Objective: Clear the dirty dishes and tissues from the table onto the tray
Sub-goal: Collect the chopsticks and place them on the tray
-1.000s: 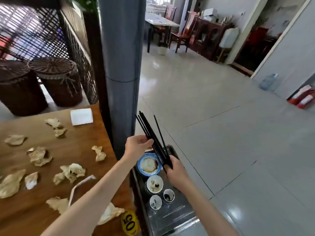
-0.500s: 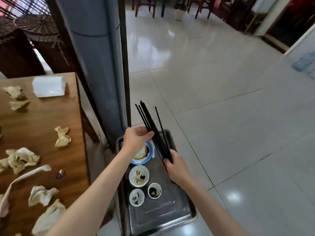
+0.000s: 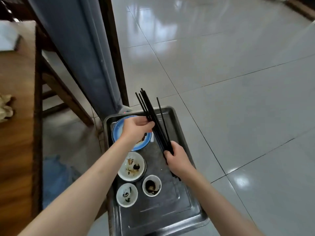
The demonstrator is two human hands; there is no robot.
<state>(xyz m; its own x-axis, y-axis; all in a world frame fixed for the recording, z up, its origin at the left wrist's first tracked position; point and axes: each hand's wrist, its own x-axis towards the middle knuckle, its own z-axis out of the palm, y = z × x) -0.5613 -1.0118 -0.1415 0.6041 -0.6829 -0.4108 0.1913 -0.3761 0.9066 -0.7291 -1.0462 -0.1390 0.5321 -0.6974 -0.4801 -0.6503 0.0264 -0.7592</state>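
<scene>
Glossy grey floor tiles fill most of the frame, throwing back window glare, and the metal tray (image 3: 179,126) now sits square in the lower middle where a second ago only its near end peeked past the table edge. So the view has swung off the table and down onto the tray, while the hands barely shifted against each other.

Starting at the fingers: the right hand (image 3: 178,160) is curled tight round the lower ends of a bundle of black chopsticks (image 3: 154,116), thin straight sticks with a matte finish, fanned out a bit at the top with one stray stick leaning off to the right. The left hand (image 3: 136,127) has its fingers bent round the middle of the bundle, pinching it together over the blue-rimmed plate (image 3: 115,132). Looks to me like they're squaring the sticks up before laying them down on the bare right strip of the tray, so this bit is nearly done.

Outward from there, a white bowl (image 3: 132,166) smeared with dark scraps sits below the plate, with two small round cups (image 3: 127,195) (image 3: 151,185) just beneath it, all smooth glazed stuff. The tray itself is dull scuffed steel with a rolled rim.

At the left edge of the frame the wooden table (image 3: 17,116) still carries a crumpled tissue (image 3: 5,108), soft and stained, so the tissues are the part left to clear.
</scene>
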